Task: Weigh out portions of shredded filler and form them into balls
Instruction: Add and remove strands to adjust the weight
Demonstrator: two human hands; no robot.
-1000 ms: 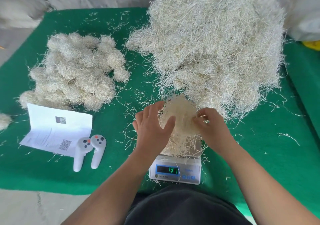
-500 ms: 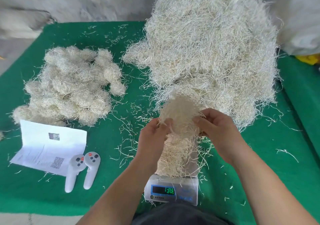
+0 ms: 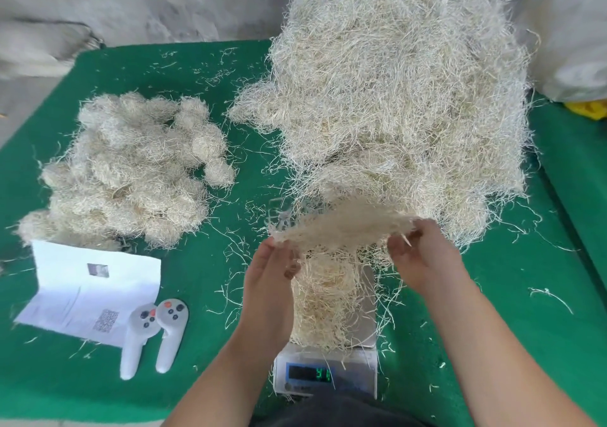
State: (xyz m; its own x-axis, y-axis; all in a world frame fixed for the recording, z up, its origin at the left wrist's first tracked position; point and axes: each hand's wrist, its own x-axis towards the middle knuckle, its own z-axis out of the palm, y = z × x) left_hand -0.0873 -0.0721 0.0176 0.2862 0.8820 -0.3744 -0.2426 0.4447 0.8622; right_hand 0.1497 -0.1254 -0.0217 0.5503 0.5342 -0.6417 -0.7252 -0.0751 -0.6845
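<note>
Although a good heap of finished balls (image 3: 131, 170) already sits at the centre left of the frame, I judge the job far from over, because the big mound of loose filler (image 3: 404, 98) fills the upper right and looks barely dented. Between the two, stray strands lie scattered across the green mat (image 3: 558, 295). At the bottom centre the scale (image 3: 325, 374) carries a loose clump of filler (image 3: 325, 298) on its pan, and its display shows green digits that I cannot read for certain. Above that clump I see a flat tuft (image 3: 341, 226) stretched out in the air between both hands, so I take this as the weighing step for one more portion, with the rolling of it into a ball yet to come. My left hand (image 3: 272, 272) reaches up from the lower middle, fingers curled and pinching the tuft's left end. My right hand (image 3: 423, 256) comes in from the lower right, fingers and thumb closed on the tuft's right end. Off at the lower left lie a folded sheet of paper (image 3: 85, 292) and two white controllers (image 3: 154, 334), touching each other.
</note>
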